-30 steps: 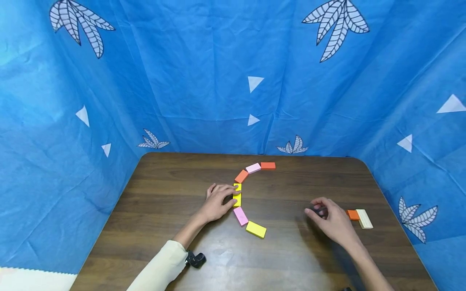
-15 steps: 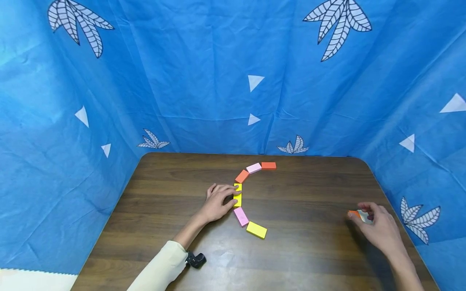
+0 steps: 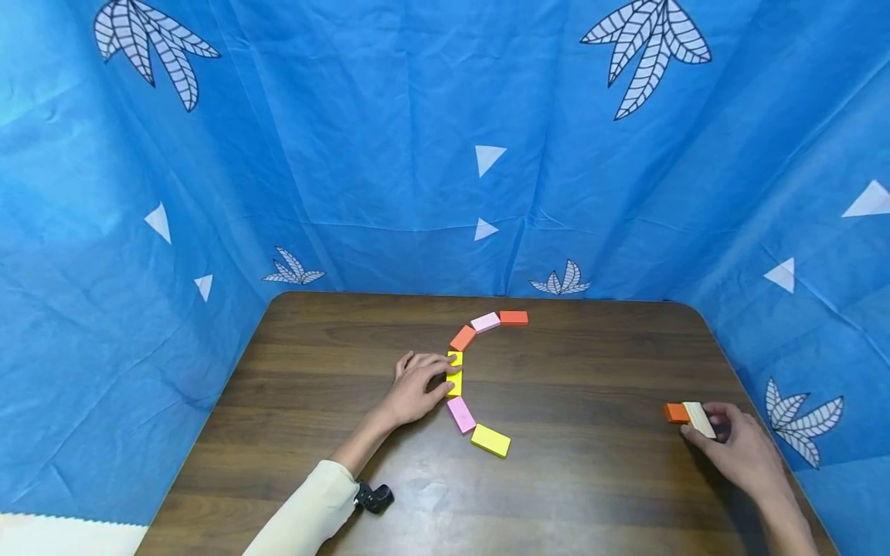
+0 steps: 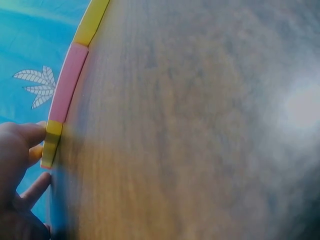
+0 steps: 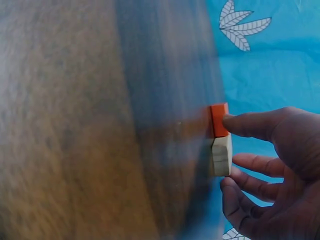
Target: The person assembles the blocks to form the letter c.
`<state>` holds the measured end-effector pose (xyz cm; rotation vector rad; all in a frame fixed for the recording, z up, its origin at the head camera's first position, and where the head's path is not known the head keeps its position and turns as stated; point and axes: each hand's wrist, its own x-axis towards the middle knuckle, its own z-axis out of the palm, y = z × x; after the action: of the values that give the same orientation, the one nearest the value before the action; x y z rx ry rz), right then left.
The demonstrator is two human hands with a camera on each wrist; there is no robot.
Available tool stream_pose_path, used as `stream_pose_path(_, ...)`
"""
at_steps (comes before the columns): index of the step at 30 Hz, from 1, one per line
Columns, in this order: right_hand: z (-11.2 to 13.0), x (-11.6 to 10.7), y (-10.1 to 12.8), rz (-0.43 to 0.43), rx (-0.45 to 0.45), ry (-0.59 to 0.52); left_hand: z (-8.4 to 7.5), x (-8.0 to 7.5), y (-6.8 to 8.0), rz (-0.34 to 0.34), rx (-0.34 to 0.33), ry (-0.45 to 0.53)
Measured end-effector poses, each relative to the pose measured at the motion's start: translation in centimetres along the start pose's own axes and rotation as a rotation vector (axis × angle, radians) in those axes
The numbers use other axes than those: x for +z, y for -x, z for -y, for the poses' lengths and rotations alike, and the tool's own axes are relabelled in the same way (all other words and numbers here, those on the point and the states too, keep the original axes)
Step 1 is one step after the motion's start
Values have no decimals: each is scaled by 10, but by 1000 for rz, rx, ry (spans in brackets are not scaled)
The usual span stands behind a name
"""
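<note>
On the left side of the table's middle, my left hand point(image 3: 419, 386) rests its thumb and fingertips on a yellow block point(image 3: 455, 390). That block lies within a curved row, between an orange block point(image 3: 463, 337) and a pink block point(image 3: 462, 415). Far to the right, my right hand point(image 3: 747, 452) has its thumb and fingers bent around a pale wooden block point(image 3: 698, 418), thumb at the near end. An orange block point(image 3: 676, 413) touches its left side. In the right wrist view the thumb lies over the orange block's edge point(image 5: 219, 120); the pale block point(image 5: 222, 159) shows beside the other fingers.
Beyond the left hand, the row continues with a light pink block point(image 3: 485, 322) and a red-orange block point(image 3: 514, 317). Its near end is a larger yellow block point(image 3: 490, 440). A blue curtain point(image 3: 417, 154) stands around the brown wooden table point(image 3: 577, 363).
My right hand has moved right from the open tabletop to the pale block, first passing over it, then settling at its right side. My left hand and the curved row have stayed put.
</note>
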<state>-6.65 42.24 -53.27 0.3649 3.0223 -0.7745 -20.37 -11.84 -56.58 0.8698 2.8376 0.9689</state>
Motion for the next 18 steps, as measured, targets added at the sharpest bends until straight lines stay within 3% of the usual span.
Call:
stream_pose_path(4, -1, 2, -1, 29, 17, 1, 0, -2, 1, 9, -4, 1)
stream_pose_path(18, -2, 2, 1, -45, 64, 25, 0, -3, 1, 14, 1, -10)
